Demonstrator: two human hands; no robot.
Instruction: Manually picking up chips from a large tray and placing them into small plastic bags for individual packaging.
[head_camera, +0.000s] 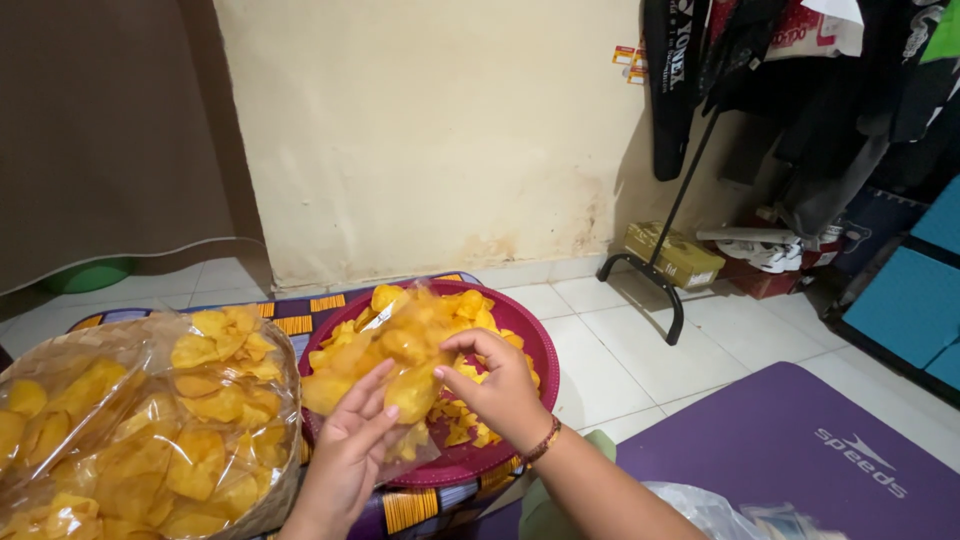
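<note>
Small clear bag (400, 350) of yellow chips in middle of frame, over red bowl (520, 330). Left hand (350, 445) cups bag from below, fingers loosely curled. Right hand (500, 385) pinches bag side — best keep mouth up, hold over bowl, squeeze gently so chips don't crack. Big chip sack (140, 420) lower left.

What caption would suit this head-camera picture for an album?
Two bare hands, left hand and right hand, hold a small clear plastic bag of yellow chips over a round red plastic tray.

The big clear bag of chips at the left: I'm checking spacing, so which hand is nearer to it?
Left. The left hand is just right of the big clear bag of chips, close to its side. The right hand is farther right, over the red basket.
</note>
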